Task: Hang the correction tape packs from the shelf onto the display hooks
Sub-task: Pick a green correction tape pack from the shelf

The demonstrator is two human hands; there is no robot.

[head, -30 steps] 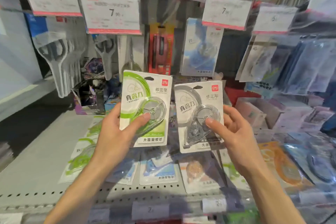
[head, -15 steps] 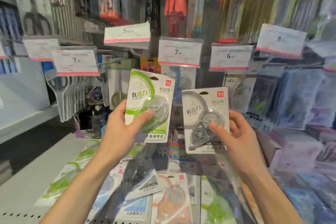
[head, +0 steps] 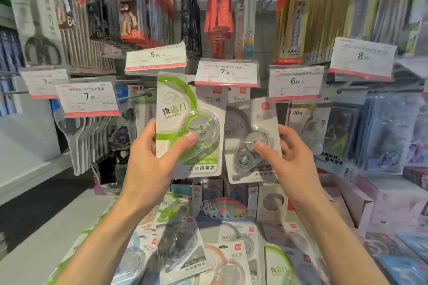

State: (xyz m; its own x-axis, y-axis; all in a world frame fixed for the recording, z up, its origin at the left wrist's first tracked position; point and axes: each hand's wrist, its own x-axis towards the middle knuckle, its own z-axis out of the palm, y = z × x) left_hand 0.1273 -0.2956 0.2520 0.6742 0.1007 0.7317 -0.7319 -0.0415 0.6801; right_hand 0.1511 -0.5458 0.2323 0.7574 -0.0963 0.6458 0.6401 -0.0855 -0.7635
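My left hand [head: 150,157] grips a green correction tape pack [head: 185,109], thumb pressed on its clear blister. My right hand [head: 291,157] pinches a grey correction tape pack [head: 245,127] beside it, partly behind the green one. Both packs are held upright, their tops reaching the 7.90 price tag [head: 227,73] on a display hook. A bare hook [head: 136,96] juts out just left of the green pack. Several more correction tape packs [head: 185,245] lie loose on the shelf [head: 30,259] below my arms.
Hooks with hanging scissors [head: 78,136] fill the left. A 5.00 tag [head: 155,58] and a 6.00 tag [head: 296,82] flank the middle tag. Blue packs [head: 382,132] hang at the right. Small boxes [head: 222,201] stand at the shelf's back.
Both hands have risen with their packs toward the hooks. The view has tilted upward, and the grey pack now sits partly behind the green one.
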